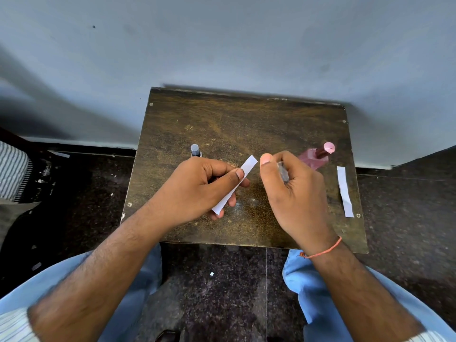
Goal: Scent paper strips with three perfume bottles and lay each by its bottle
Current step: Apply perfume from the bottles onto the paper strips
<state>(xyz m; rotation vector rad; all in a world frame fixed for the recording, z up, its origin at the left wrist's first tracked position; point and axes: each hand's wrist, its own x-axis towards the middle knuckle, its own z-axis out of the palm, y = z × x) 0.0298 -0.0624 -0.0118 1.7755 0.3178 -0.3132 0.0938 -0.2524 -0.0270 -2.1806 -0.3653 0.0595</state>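
Head view: the left hand pinches a white paper strip between thumb and fingers, tilted up toward the right hand, which curls around a small clear bottle (mostly hidden). Beyond the left hand stands a grey-capped bottle; beyond the right, a pink bottle. Right of it, 1 more white strip lies flat on the dark wooden table.

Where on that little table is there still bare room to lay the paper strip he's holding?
Bare wood lies across the table's far half, behind the grey-capped bottle and pink bottle, and along the near edge under the wrists. The right side is crowded: a strip already lies beside the pink bottle.
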